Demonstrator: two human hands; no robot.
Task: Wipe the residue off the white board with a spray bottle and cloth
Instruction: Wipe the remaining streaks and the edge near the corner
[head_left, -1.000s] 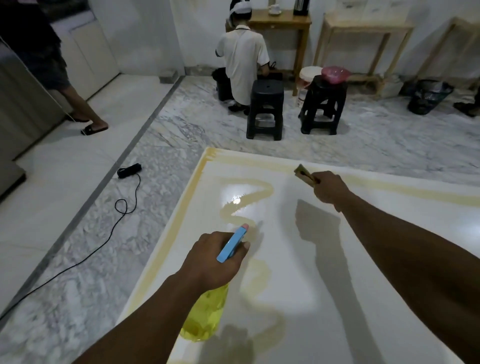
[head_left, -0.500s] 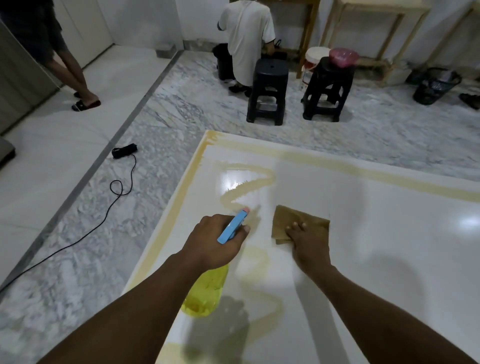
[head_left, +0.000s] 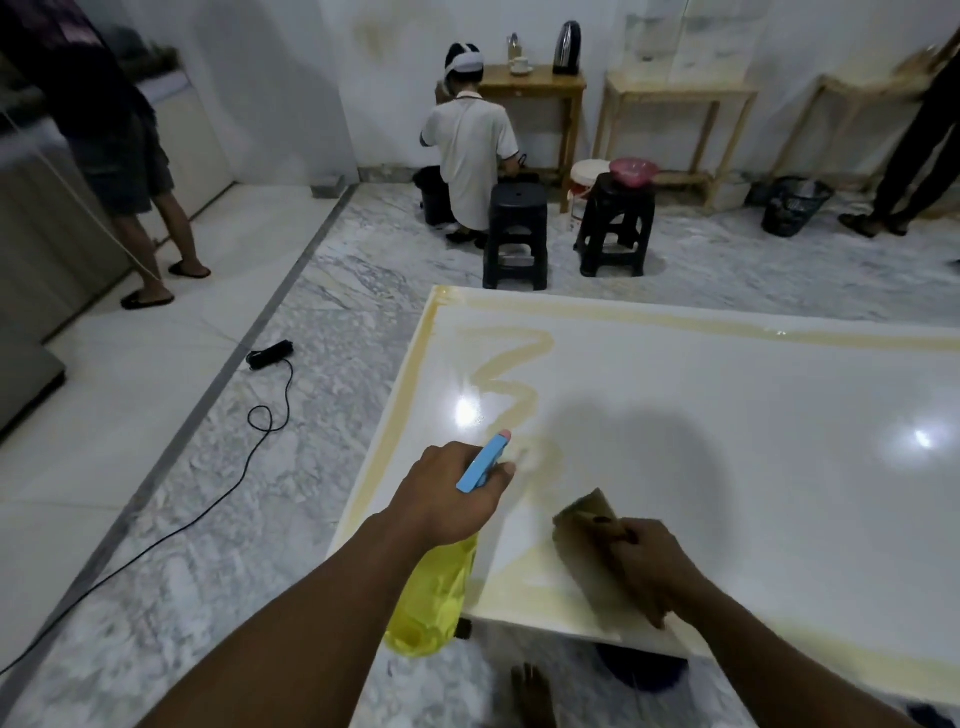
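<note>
So the big glossy white board (head_left: 753, 467) lies flat and raised off the grey marble floor (head_left: 218, 519). That makes sense, since the liquid sits on it instead of running off. The left hand (head_left: 447, 499) is wrapped round the neck of a translucent yellow plastic spray bottle (head_left: 434, 597) with a blue trigger head. The nozzle points forward and down at the yellowish-brown zigzag of residue (head_left: 511, 374) near the board's left edge. There's a faint whitish puff right at the nozzle, so I'd guess it's firing. The bottle's body hangs just off the board's near-left corner. The right hand (head_left: 649, 566) has its fingers curled over a folded brown cloth (head_left: 584, 512) and holds it down on the board close to the near edge, just right of the zigzag's lower end. It's blurred, so I can't tell the exact grip, but it reads like a swipe. Splitting it this way is smart: one hand wets, the other wipes right beside it. Residue bands also run along the far and left edges, so I reckon there's lots left to do. A cloth that brown might smear more than it lifts.
</note>
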